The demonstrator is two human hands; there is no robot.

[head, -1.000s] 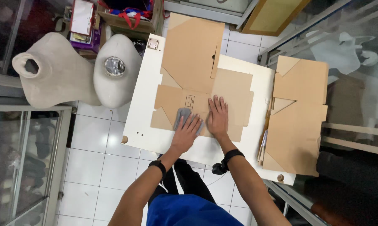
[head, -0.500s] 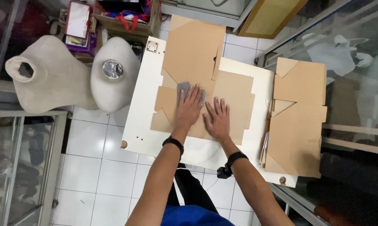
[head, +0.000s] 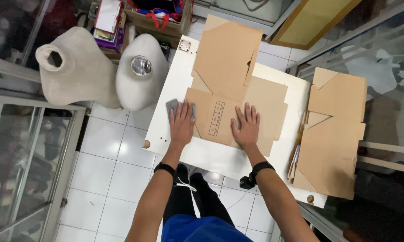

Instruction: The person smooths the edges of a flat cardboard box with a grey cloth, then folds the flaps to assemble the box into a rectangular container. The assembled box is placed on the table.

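Left hand has slid the grey cloth to the cardboard's left edge.
Both hands lie flat, fingers spread: left pressing the cloth, right hand on the cardboard's middle.

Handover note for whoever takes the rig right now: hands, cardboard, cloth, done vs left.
Left hand: flat, fingers spread, pressing a grey cloth at the left edge of the flattened cardboard box.
Right hand: flat, palm down on the box's lower middle, holding nothing.
Box lies unfolded on the white table; a stack of flattened boxes sits at the table's right end.
Done: box laid flat.
Left: box not folded; stack untouched.
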